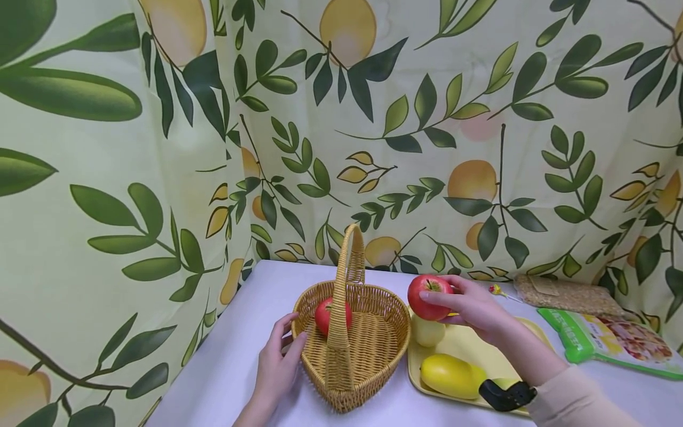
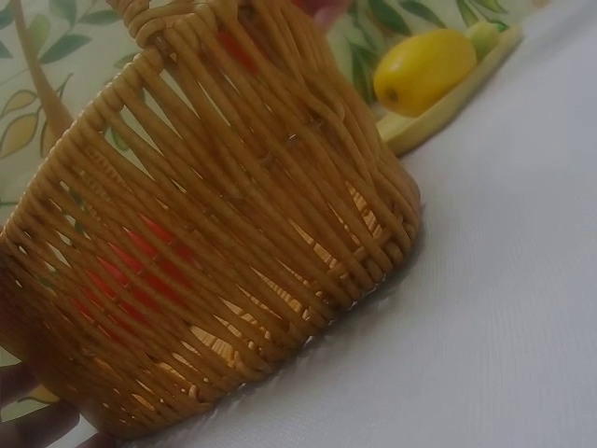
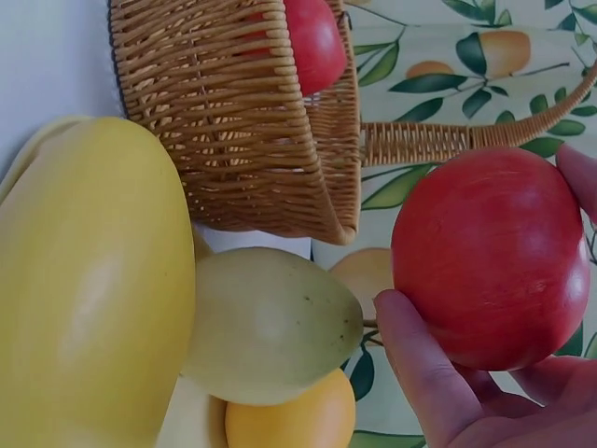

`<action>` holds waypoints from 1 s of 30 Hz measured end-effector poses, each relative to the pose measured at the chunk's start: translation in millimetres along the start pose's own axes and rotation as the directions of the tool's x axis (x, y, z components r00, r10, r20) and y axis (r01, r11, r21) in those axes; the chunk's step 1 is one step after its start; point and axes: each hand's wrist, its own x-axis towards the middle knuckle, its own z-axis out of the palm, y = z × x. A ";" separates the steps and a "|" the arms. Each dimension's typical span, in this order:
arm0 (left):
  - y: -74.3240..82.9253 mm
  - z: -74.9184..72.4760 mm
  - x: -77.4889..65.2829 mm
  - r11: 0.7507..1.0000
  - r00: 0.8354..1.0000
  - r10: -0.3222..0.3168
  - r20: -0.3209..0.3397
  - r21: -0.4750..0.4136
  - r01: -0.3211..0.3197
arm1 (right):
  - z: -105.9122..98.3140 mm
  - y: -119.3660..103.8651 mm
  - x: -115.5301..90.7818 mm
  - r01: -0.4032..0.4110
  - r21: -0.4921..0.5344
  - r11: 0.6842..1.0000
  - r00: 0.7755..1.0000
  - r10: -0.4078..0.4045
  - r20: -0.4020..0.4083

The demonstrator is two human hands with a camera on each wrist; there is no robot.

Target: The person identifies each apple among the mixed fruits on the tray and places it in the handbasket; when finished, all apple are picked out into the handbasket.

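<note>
A red apple (image 1: 430, 296) is in my right hand (image 1: 475, 305), gripped between thumb and fingers above the near-left part of a yellow tray, to the right of the basket. My left hand (image 1: 278, 359) touches the left outer side of the wicker basket (image 1: 373, 370); its fingers (image 2: 37, 420) show at the basket's lower wall in the left wrist view. Another red apple (image 1: 322, 316) lies inside the basket, partly hidden by the arched handle (image 1: 338, 332). Beneath the held apple, a pale green pear (image 3: 275, 322) sits on the tray.
The yellow tray (image 1: 469, 350) also bears a yellow mango-like fruit (image 1: 453, 376) and an orange fruit (image 3: 294, 420). Farther right lie a green food bag (image 1: 613, 344), a brown grainy packet (image 1: 565, 295) and a lollipop (image 1: 496, 289). A patterned cloth (image 1: 405, 237) hangs behind the white table.
</note>
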 end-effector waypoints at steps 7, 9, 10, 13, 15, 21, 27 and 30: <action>-0.3 0.7 0.2 1.000 1.000 0.004 0.012 0.008 -0.005 | 6.3 -3.0 -1.0 0.008 -0.002 1.000 1.000 -0.008 0.004; -0.3 0.8 0.3 1.000 1.000 0.002 0.013 0.007 -0.002 | 7.9 -4.0 -0.9 0.007 -0.005 1.000 1.000 -0.007 0.003; -0.3 0.7 0.3 1.000 1.000 0.001 0.013 0.006 -0.002 | 8.6 -4.4 -0.7 0.006 -0.007 1.000 1.000 -0.006 0.004; -0.1 0.5 0.4 1.000 1.000 0.004 0.010 0.004 -0.004 | 10.6 -5.3 0.4 0.005 -0.011 1.000 1.000 -0.005 0.006; -0.2 0.3 0.6 1.000 1.000 0.007 0.009 0.003 -0.007 | 11.8 -5.5 1.3 0.003 -0.017 1.000 1.000 -0.002 0.005; -0.2 -1.4 0.9 1.000 1.000 0.012 0.009 0.003 -0.012 | 17.3 -4.6 4.2 -0.006 -0.027 1.000 1.000 0.006 0.005; -1.4 -1.4 0.9 1.000 1.000 0.013 0.012 -0.003 -0.013 | 23.1 -4.7 4.9 0.009 -0.078 0.997 1.000 -0.009 0.007; -1.6 -0.7 1.1 1.000 1.000 0.010 0.014 -0.005 -0.010 | 25.1 -4.2 5.8 0.029 -0.117 0.993 1.000 -0.028 0.004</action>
